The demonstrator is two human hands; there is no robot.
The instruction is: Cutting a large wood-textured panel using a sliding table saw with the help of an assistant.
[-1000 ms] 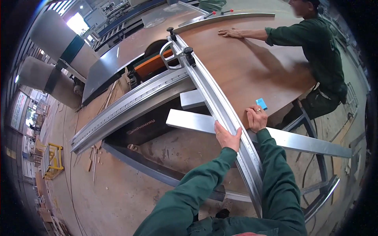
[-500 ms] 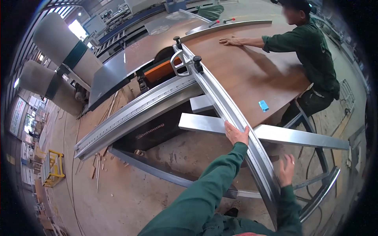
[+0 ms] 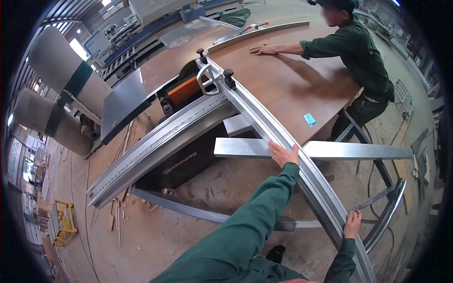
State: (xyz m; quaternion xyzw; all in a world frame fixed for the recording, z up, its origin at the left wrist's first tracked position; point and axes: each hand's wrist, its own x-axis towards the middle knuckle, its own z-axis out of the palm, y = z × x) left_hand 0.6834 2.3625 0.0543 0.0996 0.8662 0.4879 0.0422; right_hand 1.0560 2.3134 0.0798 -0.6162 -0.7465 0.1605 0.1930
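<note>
Metal rail: the long silvery rail [image 3: 262, 118] is running slantwise from the upper middle to the lower right, passing over a silver crossbar [image 3: 356, 150] and lying beside a brown panel [image 3: 273, 87].
Left hand: the person's left hand [image 3: 283, 153] is resting on the rail near the crossbar, its grip spreading with the fingers long and the thumb apart; whether it is clasping the metal, I cannot tell.
Right hand: the right hand [image 3: 352, 225] is touching the rail's right edge, lower down, its fingers bending slightly; the underside is hiding, so I cannot tell how firmly this grip is closing.
Rail's upper end: two black knobs [image 3: 229, 74] are standing there, near an orange guard [image 3: 183, 90].
Ruled beam: a second metal beam [image 3: 155, 146] is stretching away toward the lower left.
Brown panel: a small blue object [image 3: 309, 120] is lying near its closest corner.
Co-worker: a person in green [image 3: 363, 47] is leaning over the panel's far right side, laying one hand [image 3: 264, 49] flat on it.
</note>
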